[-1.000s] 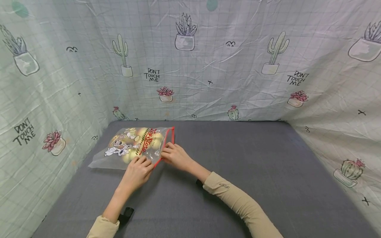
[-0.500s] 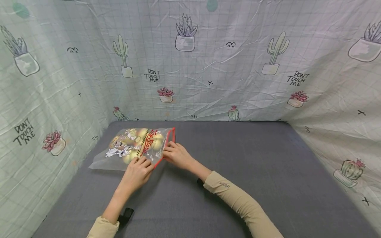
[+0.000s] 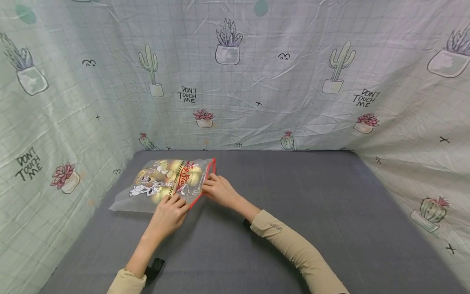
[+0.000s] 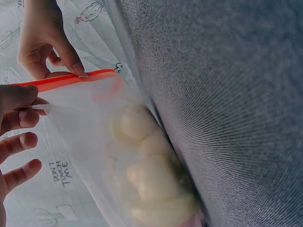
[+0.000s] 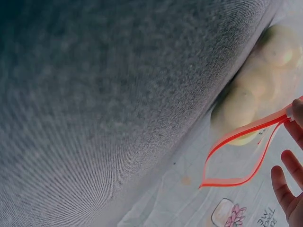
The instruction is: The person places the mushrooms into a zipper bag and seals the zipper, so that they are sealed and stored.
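Observation:
A clear zip bag [image 3: 126, 200] with a cartoon print and red "Toy Story" lettering lies at the table's left. Several pale yellow, rounded things [image 4: 151, 175] bulge inside it, blurred by the plastic. My left hand [image 3: 169, 212] pinches the near end of its red zip edge [image 4: 52, 83] between thumb and forefinger, other fingers spread. Farther along that edge, my right hand [image 3: 222, 192] pinches it too. A small pale slider [image 5: 289, 111] shows at the right hand's fingertips. Beyond them the bag's mouth [image 5: 232, 165] gapes in the right wrist view.
A grey cloth-covered table [image 3: 293, 212] spreads to the right. Hung fabric [image 3: 257, 81] with cactus prints walls the back and both sides. Black straps [image 3: 156, 265] sit under the wrists, below beige sleeves [image 3: 293, 249].
My right hand has shifted slightly to the right along the red zip edge. The left hand stays at the near end, and the bag has barely moved.

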{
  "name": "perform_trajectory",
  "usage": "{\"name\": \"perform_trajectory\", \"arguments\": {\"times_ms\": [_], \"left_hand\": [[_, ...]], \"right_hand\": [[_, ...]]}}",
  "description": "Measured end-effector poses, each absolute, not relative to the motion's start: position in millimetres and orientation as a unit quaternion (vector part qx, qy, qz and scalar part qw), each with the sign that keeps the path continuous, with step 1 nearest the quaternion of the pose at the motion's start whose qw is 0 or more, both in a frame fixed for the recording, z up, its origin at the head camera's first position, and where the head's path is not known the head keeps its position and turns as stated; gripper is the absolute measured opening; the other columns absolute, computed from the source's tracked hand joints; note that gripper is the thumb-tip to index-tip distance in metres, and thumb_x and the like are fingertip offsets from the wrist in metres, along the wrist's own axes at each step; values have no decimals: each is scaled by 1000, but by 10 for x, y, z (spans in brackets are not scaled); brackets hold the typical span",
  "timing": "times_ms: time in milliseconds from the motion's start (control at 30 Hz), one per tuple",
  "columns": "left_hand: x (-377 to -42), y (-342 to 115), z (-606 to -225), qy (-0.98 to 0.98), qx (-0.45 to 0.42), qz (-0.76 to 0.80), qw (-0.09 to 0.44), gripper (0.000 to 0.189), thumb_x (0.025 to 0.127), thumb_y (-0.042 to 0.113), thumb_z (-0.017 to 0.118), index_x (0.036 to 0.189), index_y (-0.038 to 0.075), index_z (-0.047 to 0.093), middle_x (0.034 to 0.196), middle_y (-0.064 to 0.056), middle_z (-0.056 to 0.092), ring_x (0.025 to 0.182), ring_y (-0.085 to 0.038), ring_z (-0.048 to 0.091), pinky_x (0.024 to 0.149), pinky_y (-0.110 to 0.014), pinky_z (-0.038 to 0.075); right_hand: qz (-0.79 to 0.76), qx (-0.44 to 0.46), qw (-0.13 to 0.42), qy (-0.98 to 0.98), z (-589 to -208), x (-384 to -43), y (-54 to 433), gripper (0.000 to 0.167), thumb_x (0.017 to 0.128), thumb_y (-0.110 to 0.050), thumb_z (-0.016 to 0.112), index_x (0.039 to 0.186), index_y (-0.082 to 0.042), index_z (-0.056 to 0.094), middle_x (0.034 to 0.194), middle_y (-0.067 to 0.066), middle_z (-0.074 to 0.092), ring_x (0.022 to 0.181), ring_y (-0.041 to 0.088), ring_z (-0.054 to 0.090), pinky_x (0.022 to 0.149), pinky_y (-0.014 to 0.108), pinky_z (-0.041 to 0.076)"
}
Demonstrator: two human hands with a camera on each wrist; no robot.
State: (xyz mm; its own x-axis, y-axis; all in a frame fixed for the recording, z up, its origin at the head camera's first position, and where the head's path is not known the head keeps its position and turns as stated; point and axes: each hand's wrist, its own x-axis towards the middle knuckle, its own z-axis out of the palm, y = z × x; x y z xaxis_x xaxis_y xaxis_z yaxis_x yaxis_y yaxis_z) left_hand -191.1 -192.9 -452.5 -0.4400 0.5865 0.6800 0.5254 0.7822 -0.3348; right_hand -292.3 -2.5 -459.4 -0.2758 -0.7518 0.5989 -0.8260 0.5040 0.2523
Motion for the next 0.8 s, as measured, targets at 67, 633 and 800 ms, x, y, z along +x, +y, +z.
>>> {"name": "perform_trajectory", "arguments": {"times_ms": [67,633,800], "left_hand": [[-1905,-1931,-4527,-848,-328,36,415,9,71,16,59,64,11,58,64,-1,53,65,-20,46,60,-34,33],[-1898,-1930,-4514,-838,-331,30,433,15,74,17,54,61,10,55,62,-2,50,64,-22,45,59,-35,34],[-1903,-1931,-4498,-837,-333,31,433,16,75,17,54,61,10,54,62,-2,50,64,-21,45,60,-35,34]], "right_hand": [[53,494,341,-798,-4593,-2930,-25,10,79,-28,65,87,-23,66,89,-12,63,87,10,49,65,22,35],[28,469,335,-816,-4606,-3050,-15,10,77,-29,66,87,-25,63,88,-12,62,85,10,47,64,22,37],[23,469,337,-816,-4596,-3086,-14,12,78,-29,66,89,-25,64,90,-12,62,86,11,47,64,22,37]]}}
